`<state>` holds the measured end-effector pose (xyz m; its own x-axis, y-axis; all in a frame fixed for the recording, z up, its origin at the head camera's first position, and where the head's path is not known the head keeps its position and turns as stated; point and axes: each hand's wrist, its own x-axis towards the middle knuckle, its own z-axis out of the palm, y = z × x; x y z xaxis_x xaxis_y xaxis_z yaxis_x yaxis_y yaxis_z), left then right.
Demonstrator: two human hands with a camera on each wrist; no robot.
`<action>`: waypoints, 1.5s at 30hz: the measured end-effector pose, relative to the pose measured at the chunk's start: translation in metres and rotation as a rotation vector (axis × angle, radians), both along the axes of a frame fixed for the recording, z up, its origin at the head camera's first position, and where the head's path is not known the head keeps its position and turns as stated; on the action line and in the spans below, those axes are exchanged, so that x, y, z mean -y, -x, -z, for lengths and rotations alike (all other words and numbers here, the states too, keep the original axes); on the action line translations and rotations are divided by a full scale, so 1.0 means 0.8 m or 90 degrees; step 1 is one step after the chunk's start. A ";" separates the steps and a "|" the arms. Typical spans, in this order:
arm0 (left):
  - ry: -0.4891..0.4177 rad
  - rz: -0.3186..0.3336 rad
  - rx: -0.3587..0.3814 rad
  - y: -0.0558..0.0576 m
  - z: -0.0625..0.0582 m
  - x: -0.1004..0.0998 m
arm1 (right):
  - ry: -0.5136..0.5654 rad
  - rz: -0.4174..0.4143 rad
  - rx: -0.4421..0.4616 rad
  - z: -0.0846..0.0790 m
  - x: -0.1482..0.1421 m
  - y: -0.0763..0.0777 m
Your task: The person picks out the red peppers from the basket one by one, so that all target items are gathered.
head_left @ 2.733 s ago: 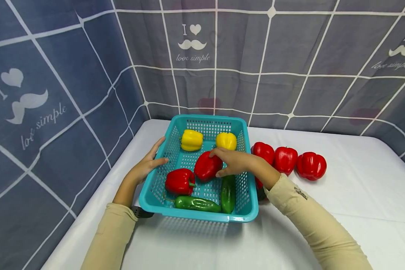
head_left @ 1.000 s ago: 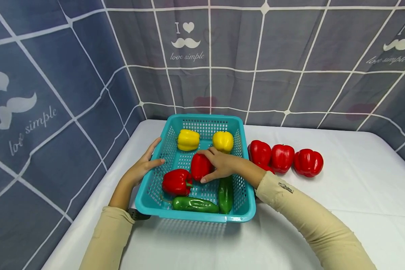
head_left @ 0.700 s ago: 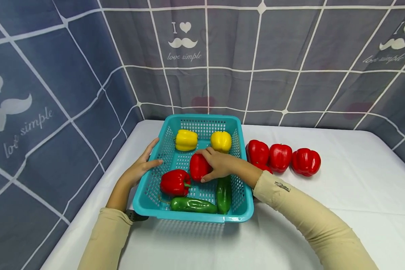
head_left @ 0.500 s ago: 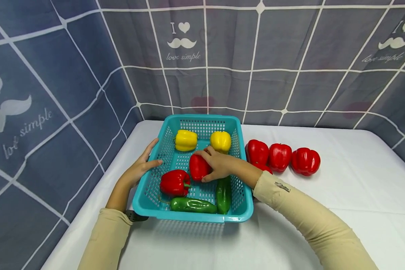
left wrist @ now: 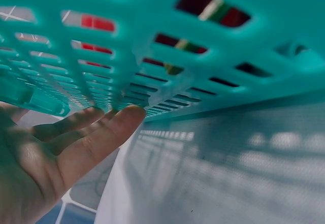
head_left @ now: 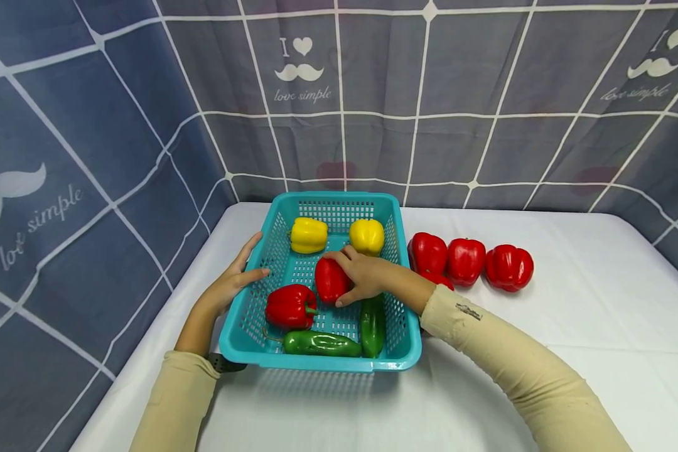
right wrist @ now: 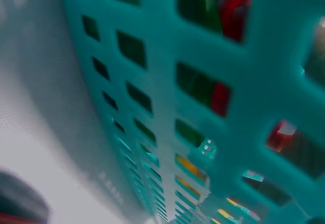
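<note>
Head view: the right grip (head_left: 366, 274) has fingers and thumb curled round a red pepper (head_left: 330, 280), down inside the teal basket (head_left: 316, 362). Beyond that grip sit two yellow peppers (head_left: 309, 235); to its left and nearer the person, a second red pepper (head_left: 285, 307); nearer still, two green peppers (head_left: 323, 344), one crosswise, one lengthwise. Right of the grip, outside, more red peppers (head_left: 466, 261) lie on the tabletop (head_left: 593, 282). The left grip (head_left: 231, 289) spreads wide at the basket's left side.

Left wrist: straight fingers (left wrist: 94, 145) against the slotted wall, red showing through.

Right wrist: that wall again, green, red and yellow peeking through; the grip's state I cannot tell here.
</note>
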<state>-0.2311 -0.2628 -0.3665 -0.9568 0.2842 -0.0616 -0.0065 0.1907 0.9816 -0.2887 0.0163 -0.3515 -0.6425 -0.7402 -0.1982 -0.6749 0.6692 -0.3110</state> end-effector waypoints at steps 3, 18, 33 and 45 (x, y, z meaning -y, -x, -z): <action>0.003 -0.001 -0.001 0.000 0.000 0.000 | 0.009 -0.004 0.001 0.000 0.000 -0.001; 0.012 -0.009 -0.005 -0.002 0.001 0.008 | 0.047 -0.030 -0.002 -0.004 0.005 -0.006; 0.015 0.000 -0.012 -0.004 0.004 0.003 | 0.167 -0.020 0.013 -0.012 -0.014 -0.022; 0.018 0.006 -0.012 -0.002 0.000 -0.001 | 0.256 -0.005 0.077 -0.015 -0.032 -0.030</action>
<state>-0.2294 -0.2624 -0.3667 -0.9553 0.2912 -0.0518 0.0135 0.2177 0.9759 -0.2646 0.0422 -0.3393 -0.6269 -0.7784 0.0335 -0.6218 0.4740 -0.6235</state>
